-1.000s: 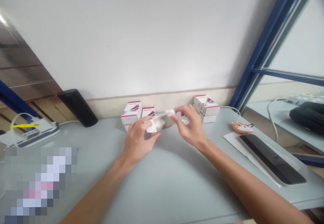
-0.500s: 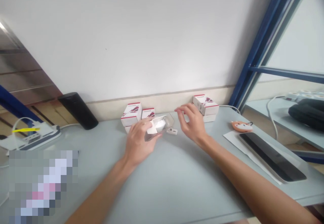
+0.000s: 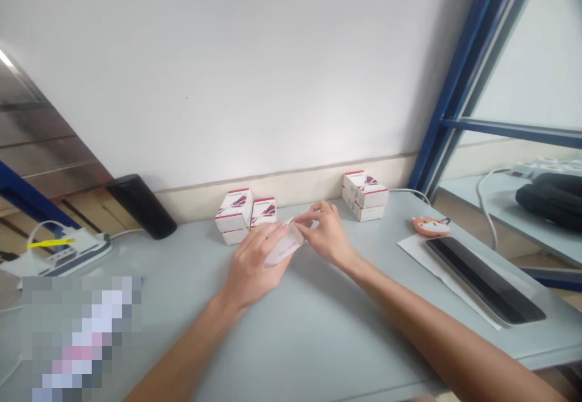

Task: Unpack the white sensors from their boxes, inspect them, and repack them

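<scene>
My left hand (image 3: pixel 254 259) is wrapped round a small white box (image 3: pixel 282 254) with faint pink print on the side towards me. At the far upper edge of that box, my right hand (image 3: pixel 330 235) pinches a raised flap between thumb and fingertips. The box's inside faces away and is hidden. Just beyond my left hand stand stacked white-and-red boxes (image 3: pixel 234 211), with a shorter white-and-red box (image 3: pixel 264 211) beside them. Another white-and-red stack (image 3: pixel 365 194) stands behind my right hand, near the wall.
At the left are a black cylinder (image 3: pixel 144 207) and a white power strip (image 3: pixel 82 250); a blurred-out patch covers the lower left corner. To the right, a dark phone-like slab (image 3: pixel 484 279) lies on white paper (image 3: pixel 416 247), near an orange-and-white animal-shaped item (image 3: pixel 431 227). A blue frame (image 3: pixel 436 105) rises behind.
My right hand has moved left onto the box's edge. The box has turned, so its printed side faces me instead of its open end with clear plastic. The small white piece beside it is out of sight.
</scene>
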Action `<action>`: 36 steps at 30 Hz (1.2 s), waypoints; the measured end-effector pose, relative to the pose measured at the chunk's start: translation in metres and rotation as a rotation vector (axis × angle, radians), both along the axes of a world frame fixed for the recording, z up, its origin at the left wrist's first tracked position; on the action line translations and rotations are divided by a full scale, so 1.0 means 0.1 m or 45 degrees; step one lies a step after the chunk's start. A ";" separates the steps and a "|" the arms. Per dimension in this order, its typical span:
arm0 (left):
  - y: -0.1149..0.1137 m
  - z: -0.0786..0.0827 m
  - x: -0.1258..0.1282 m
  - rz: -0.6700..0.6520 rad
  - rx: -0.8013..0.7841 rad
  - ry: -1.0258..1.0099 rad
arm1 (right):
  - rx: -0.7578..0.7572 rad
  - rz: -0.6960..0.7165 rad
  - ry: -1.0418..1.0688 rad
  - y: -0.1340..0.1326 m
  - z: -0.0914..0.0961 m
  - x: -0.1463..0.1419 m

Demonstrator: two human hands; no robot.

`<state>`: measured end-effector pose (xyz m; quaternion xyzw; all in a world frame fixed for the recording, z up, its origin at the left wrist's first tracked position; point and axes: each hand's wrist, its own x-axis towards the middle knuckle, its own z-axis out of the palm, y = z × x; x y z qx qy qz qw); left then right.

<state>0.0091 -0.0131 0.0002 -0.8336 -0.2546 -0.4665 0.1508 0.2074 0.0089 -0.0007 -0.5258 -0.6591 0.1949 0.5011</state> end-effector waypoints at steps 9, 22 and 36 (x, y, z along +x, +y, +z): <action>0.09 -0.15 -0.01 0.277 -0.340 -0.119 | 0.053 -0.043 0.014 0.13 0.03 0.13; 0.20 -0.02 -0.15 0.447 -0.224 -0.241 | 0.151 -0.427 0.755 0.49 0.21 0.90; 0.96 0.16 0.72 0.440 -0.569 0.313 | 0.558 -0.822 0.824 0.26 0.41 0.86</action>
